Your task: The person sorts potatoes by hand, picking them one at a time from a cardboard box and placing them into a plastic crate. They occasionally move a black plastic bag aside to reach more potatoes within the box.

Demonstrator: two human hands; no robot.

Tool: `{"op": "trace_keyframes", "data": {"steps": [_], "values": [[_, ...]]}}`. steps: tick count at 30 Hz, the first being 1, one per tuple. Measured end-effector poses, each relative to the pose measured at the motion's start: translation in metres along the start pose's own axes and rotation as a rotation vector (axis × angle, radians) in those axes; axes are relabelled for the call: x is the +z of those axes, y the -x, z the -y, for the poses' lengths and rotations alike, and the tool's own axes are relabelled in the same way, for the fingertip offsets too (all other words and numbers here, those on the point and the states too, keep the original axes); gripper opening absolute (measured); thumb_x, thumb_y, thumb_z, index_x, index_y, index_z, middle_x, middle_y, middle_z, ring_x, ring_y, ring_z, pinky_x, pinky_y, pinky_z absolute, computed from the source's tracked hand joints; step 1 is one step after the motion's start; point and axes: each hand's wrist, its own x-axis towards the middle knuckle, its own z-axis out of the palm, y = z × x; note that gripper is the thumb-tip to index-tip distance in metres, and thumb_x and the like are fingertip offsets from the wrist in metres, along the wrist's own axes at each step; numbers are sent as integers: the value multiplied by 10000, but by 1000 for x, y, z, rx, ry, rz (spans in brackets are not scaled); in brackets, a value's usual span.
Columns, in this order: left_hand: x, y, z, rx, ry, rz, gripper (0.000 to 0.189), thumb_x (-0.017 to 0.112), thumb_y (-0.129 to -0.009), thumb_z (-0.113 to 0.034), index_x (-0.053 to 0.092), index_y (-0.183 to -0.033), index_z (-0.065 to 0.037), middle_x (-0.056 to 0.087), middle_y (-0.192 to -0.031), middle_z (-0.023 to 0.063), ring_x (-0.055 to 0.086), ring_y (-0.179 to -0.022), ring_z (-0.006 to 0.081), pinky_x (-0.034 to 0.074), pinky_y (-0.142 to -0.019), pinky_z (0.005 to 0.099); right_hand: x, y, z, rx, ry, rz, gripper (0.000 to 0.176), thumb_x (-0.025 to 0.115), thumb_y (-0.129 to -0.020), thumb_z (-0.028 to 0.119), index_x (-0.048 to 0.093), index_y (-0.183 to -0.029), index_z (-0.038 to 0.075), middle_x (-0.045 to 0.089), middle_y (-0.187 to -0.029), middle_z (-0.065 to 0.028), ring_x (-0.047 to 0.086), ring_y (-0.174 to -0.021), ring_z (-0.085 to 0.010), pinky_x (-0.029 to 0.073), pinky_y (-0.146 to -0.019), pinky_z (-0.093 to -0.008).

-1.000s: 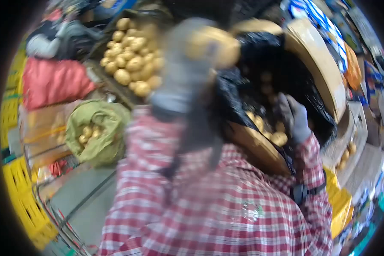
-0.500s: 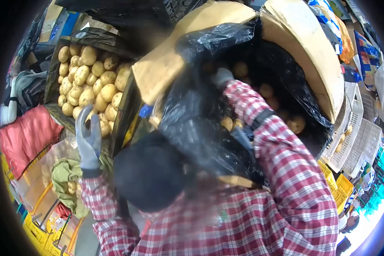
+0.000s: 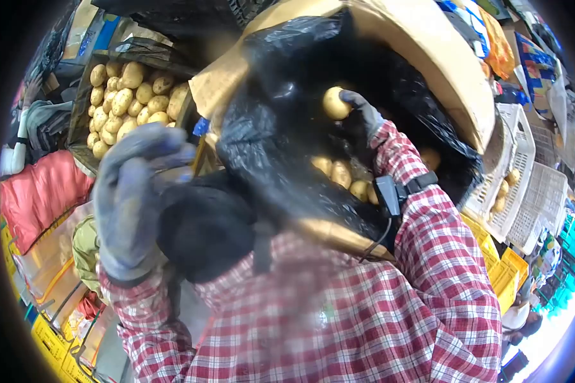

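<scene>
Here's the big cardboard box point(image 3: 437, 73), mouth wide open, flaps spread outward and a black plastic liner point(image 3: 244, 121) draped over its left edge, presumably to keep the bag's mouth open. Left of it sits a dark-walled container point(image 3: 80, 121) heaped with potatoes point(image 3: 122, 101), handily within the left hand's reach. Over on the far right, white plastic baskets point(image 3: 535, 207) lean beside yellow crates point(image 3: 510, 274), a few potatoes showing among the white ones. A red sack point(image 3: 45, 195) slumps at the left, a green bag point(image 3: 85, 246) just nearer the body.

Now the hands, both gloved. The left hand point(image 3: 129, 204) is up close to the camera, open with fingers loosely bent, no potato visible in it; it blocks the near part of the heap. The right hand point(image 3: 364, 113) grips a single potato point(image 3: 335, 103) at its right side, fingers and thumb together, leaving most of the skin showing over the dark inside of the box. Lower in the liner, more potatoes lie in a loose row.

What's in the way? The right forearm crosses the box's right side, a strapped wrist device point(image 3: 388, 195) and its cable hiding some contents, while a black rounded thing point(image 3: 201, 233), hard to identify, covers the ground between box and left sleeve.
</scene>
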Motion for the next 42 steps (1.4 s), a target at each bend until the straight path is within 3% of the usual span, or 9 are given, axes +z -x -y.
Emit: {"op": "trace_keyframes", "data": {"steps": [7,10,12,17,25,30,34,35,42], "values": [[94,-9,46,-216,35,426,470,571,-995,-269,452,-1376,-22,580,-1197,132,609,-1053,194,510,-919,311,-1,119,32,-158,-304,598,409,491,-968,429,588,-1126,65,656,-1052,-99,662,-869,-229,576,-684,-359],[118,-15,109,-177,169,366,639,665,-919,-85,323,-1458,-55,554,-1189,78,584,-1002,145,518,-880,259,41,186,15,-794,553,459,516,419,-1027,423,501,-1336,18,626,-1214,-128,626,-1075,-259,542,-874,-400],[121,-14,107,-126,65,401,633,693,-900,-146,352,-1423,-44,563,-1158,90,621,-948,164,564,-740,261,39,201,29,-507,562,611,481,461,-1042,294,413,-1452,47,591,-1287,-124,593,-1135,-230,510,-921,-349],[96,-27,97,-134,-18,390,679,697,-872,-326,388,-1398,-28,579,-1138,126,656,-906,205,565,-674,275,-31,41,14,-303,738,1,416,561,-988,257,543,-1328,18,684,-1066,-89,636,-851,-170,519,-758,-289],[78,-57,74,-60,-99,223,665,661,-860,-512,517,-1279,-16,591,-1148,201,677,-831,277,561,-600,304,5,-134,-2,-163,1465,-322,482,634,-922,285,526,-1334,59,623,-1187,-139,622,-1016,-218,528,-812,-324],[27,-64,52,229,22,-148,448,554,-957,-372,545,-1277,-59,624,-1127,217,681,-875,278,576,-735,334,-22,-109,8,-127,650,-74,546,658,-899,312,497,-1368,84,584,-1264,-146,604,-1092,-237,531,-847,-352],[-31,-61,48,567,-897,-617,419,494,-1007,-217,474,-1348,27,522,-1322,169,576,-1126,264,515,-925,342,-20,1,44,-2,-225,265,599,678,-881,334,473,-1395,104,553,-1326,-152,589,-1153,-252,534,-875,-373],[-39,-58,45,408,-513,-642,428,493,-1007,-221,473,-1347,39,491,-1370,170,548,-1171,266,477,-993,359,-16,26,49,-42,-242,349,643,688,-874,333,433,-1421,112,544,-1337,-146,585,-1160,-261,530,-894,-384],[41,-52,79,689,12,57,665,653,-916,-358,402,-1432,-22,459,-1406,119,468,-1251,223,365,-1072,344,35,176,48,-506,72,456,840,760,-832,256,272,-1493,83,530,-1302,-139,587,-1142,-262,505,-963,-369]]}}
